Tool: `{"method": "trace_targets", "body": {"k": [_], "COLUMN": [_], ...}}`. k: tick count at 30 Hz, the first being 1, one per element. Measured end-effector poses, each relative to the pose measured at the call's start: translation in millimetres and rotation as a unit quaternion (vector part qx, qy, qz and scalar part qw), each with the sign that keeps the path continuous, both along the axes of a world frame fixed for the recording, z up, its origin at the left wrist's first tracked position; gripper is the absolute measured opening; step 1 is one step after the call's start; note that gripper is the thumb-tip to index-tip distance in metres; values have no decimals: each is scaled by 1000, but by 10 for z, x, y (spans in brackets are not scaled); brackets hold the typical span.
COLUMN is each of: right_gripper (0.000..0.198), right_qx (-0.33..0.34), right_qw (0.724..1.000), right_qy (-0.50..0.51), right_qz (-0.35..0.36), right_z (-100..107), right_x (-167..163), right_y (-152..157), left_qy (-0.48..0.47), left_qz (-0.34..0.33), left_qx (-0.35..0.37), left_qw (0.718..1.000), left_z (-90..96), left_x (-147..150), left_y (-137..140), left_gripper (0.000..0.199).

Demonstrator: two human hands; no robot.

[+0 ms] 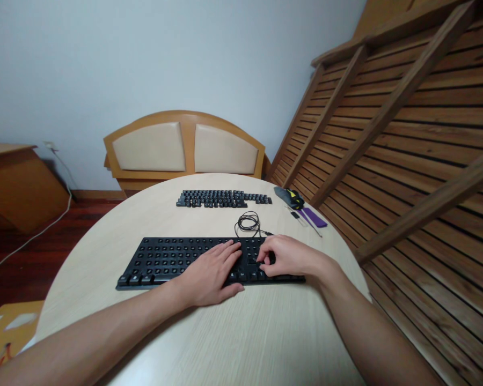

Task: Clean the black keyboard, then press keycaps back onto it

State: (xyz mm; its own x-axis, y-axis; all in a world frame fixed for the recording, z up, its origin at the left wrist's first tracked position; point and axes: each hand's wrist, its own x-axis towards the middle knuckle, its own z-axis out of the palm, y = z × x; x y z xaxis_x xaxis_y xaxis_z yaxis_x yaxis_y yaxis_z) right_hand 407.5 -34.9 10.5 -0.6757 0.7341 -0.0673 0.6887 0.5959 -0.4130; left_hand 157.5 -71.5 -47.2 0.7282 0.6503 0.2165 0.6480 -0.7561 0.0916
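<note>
A black keyboard (pixel 165 260) lies across the table, with most keycaps off and a few still along its front row. My left hand (pixel 213 271) rests flat on its right half, fingers stretched out and thumb at the front edge. Over the keys at the right end, my right hand (pixel 284 256) is closed in a pinch; a dark bit shows by the fingers, too small to name. Loose black keycaps (pixel 213 198) are laid out in rows beyond the keyboard. The keyboard's coiled black cable (pixel 248 221) sits behind it.
On the right of the round table (pixel 241 332) lie a grey and yellow-black bundle (pixel 293 198), a purple flat piece (pixel 314 217) and a thin metal tool (pixel 310 222). Wooden slats (pixel 406 139) lean close on the right. A headboard (pixel 189 142) stands behind.
</note>
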Motion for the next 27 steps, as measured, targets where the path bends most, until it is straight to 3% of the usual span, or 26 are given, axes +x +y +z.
{"method": "trace_targets", "body": {"k": [17,27], "right_gripper": [11,14], "right_qx": [127,66], "right_qw": [985,993], "right_qy": [-112,-95], "right_qz": [11,-8], "right_z": [72,108], "right_x": [-145,-101], "right_y": [-167,-153], "left_qy": [-11,-6], "left_qz": [-2,1], "left_qx": [-7,-7], "left_qw": [1000,1000], "left_z": [-12,-17], "left_x": [4,7], "left_y": [4,3], "left_gripper": [72,73]}}
